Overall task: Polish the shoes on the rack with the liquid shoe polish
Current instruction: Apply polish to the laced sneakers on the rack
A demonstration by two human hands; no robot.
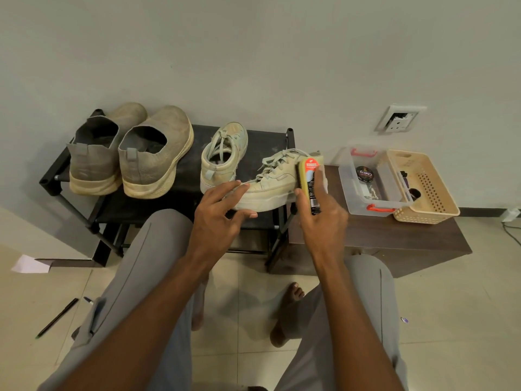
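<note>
1. The right hand [321,213] grips the polish [310,184] upright, thumb on its left edge and forefinger laid along its right side; its yellow top touches the side of a pale sneaker [270,182]
2. That sneaker lies on its side at the right end of the rack [186,165], sole toward the person
3. The left hand [222,210], fingers spread and relaxed, rests its fingertips on the sneaker's toe end
4. Its mate [222,153] stands upright just left of it; two grey shoes [127,153] fill the rack's left end
5. Right of the rack, a clear box [369,179] and a basket [423,187] sit on a brown table [380,238]
6. The polish label is too blurred to read; the hand hides its lower end
</note>
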